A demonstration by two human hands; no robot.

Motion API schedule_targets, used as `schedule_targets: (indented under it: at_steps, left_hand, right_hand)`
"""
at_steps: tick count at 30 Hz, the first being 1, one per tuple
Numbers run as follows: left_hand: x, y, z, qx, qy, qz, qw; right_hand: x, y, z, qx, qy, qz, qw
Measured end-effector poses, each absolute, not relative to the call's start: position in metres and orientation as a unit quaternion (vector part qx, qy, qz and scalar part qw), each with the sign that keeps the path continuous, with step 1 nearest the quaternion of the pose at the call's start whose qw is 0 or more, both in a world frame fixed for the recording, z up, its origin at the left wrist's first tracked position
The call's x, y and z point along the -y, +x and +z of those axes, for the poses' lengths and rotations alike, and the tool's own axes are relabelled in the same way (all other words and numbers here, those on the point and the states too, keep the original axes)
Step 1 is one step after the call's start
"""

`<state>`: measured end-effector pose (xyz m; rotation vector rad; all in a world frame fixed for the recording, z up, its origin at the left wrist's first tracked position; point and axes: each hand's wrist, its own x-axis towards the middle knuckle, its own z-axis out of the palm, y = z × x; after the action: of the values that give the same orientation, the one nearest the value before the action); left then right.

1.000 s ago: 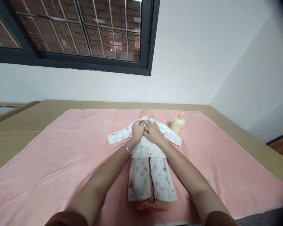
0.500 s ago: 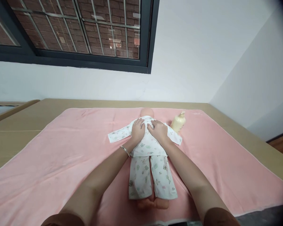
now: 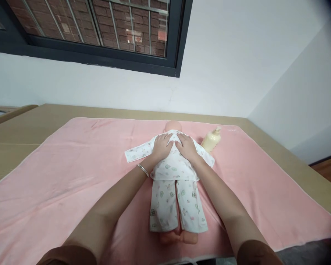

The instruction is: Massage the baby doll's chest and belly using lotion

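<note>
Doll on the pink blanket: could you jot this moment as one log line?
left hand: open on doll | right hand: open on doll | doll: lying on pink blanket | bottle: near one sleeve

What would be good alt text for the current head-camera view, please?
A person's left hand and right hand rest on the upper body of a doll in white patterned clothes, lying on a pink blanket. A cream bottle is to its right, and a barred window is above.

A plain room: white walls and a barred window.
</note>
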<state>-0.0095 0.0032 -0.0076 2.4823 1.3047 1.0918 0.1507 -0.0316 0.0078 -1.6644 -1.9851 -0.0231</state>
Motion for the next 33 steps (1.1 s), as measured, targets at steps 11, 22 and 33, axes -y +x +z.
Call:
schedule_targets:
  at_steps: [11,22,33]
  left_hand:
    - [0.012,-0.004,-0.012,-0.441,0.765,0.467,-0.037]
    - [0.008,-0.005,-0.011,-0.479,0.777,0.407,-0.024]
    - [0.014,-0.006,-0.009,-0.442,0.798,0.402,-0.075]
  right_hand:
    - [0.041,0.145,0.006,0.729,-0.601,-0.069,0.322]
    - [0.047,0.139,0.007,0.674,-0.671,-0.077,0.298]
    - [0.053,0.138,0.01,0.685,-0.665,-0.115,0.274]
